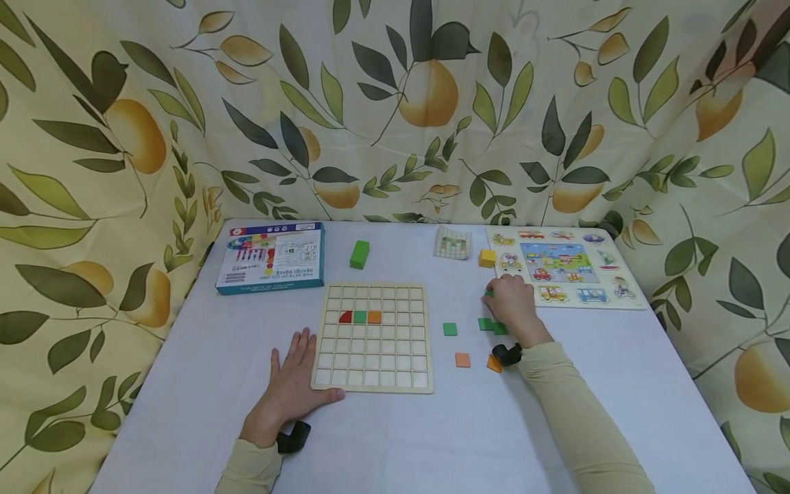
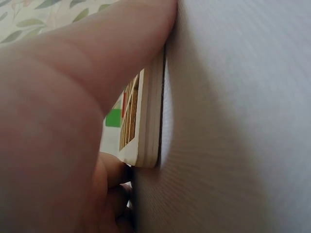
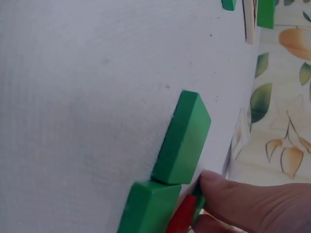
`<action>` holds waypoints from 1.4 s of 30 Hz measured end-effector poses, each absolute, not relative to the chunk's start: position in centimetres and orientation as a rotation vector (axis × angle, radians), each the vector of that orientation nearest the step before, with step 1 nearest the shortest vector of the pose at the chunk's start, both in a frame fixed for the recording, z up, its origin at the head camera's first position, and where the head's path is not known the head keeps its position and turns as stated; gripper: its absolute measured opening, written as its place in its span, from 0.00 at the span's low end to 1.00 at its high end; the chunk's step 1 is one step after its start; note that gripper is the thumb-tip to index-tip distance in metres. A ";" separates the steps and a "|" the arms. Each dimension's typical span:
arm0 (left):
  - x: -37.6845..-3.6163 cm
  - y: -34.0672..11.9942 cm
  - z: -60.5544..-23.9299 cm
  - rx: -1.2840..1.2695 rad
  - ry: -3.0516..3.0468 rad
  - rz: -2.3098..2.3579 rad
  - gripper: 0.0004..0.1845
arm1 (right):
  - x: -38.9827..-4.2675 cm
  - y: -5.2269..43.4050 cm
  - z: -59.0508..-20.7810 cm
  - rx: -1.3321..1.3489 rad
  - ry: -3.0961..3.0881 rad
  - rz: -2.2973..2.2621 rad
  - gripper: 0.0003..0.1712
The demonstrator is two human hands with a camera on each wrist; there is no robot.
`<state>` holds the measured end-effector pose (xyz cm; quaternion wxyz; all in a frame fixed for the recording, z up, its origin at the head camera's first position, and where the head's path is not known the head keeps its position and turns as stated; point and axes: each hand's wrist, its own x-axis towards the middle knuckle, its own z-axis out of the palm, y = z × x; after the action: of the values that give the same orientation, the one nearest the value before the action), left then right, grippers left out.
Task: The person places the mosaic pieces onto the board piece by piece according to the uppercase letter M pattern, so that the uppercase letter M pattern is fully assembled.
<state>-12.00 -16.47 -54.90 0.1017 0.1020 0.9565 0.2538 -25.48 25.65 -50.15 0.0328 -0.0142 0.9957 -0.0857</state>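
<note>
My left hand [image 1: 286, 387] lies at the lower left corner of a wooden grid board [image 1: 373, 392], fingers straight along its left side and thumb along its front edge. The left wrist view shows the board's corner [image 2: 146, 155] between thumb and fingers. One row of the grid holds a red piece [image 1: 345, 317], a green square [image 1: 360, 317] and an orange square [image 1: 374, 317]. Right of the board, my right hand [image 1: 515, 309] pinches a small green tile [image 1: 489, 293] between thumb and fingers. Beside it in the right wrist view are a red piece [image 3: 182, 216] and two green tiles [image 3: 182, 141].
A green square [image 1: 450, 329], an orange square [image 1: 463, 360] and an orange piece [image 1: 494, 363] lie nearby. Farther back are a boxed set [image 1: 271, 261], a green block stack [image 1: 360, 254], a pattern card [image 1: 452, 243], yellow blocks [image 1: 487, 258] and a picture puzzle board [image 1: 607, 302].
</note>
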 end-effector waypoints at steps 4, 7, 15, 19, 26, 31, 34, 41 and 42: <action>-12.0 -16.4 -54.8 0.304 2.831 0.755 0.68 | -25.4 25.5 -50.2 -0.037 3.073 -0.262 0.15; -12.0 -16.4 -54.8 0.302 2.832 0.751 0.68 | -25.3 25.5 -50.3 -0.057 3.098 -0.287 0.16; -12.0 -16.5 -55.0 0.310 2.832 0.750 0.68 | -25.4 25.3 -50.5 -0.129 3.176 -0.372 0.16; -12.1 -16.6 -55.0 0.310 2.829 0.754 0.68 | -25.4 25.0 -50.3 -0.180 3.191 -0.412 0.16; -12.0 -16.6 -55.0 0.308 2.830 0.744 0.68 | -25.4 23.8 -49.9 -0.244 3.178 -0.466 0.20; -12.0 -16.5 -54.9 0.311 2.833 0.749 0.68 | -25.5 22.9 -50.2 -0.293 3.180 -0.529 0.18; -12.0 -16.5 -54.9 0.311 2.834 0.750 0.68 | -25.6 22.3 -50.3 -0.363 3.186 -0.518 0.16; -12.0 -16.5 -54.8 0.314 2.834 0.753 0.68 | -25.4 20.8 -50.4 -0.458 3.147 -0.548 0.16; -12.0 -16.5 -54.8 0.317 2.835 0.753 0.68 | -25.4 20.6 -50.5 -0.469 3.142 -0.555 0.16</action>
<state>-12.00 -16.54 -54.78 0.0952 0.1068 0.9565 0.2542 -25.40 20.57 -50.49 -0.0418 -0.1454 0.9734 -0.1718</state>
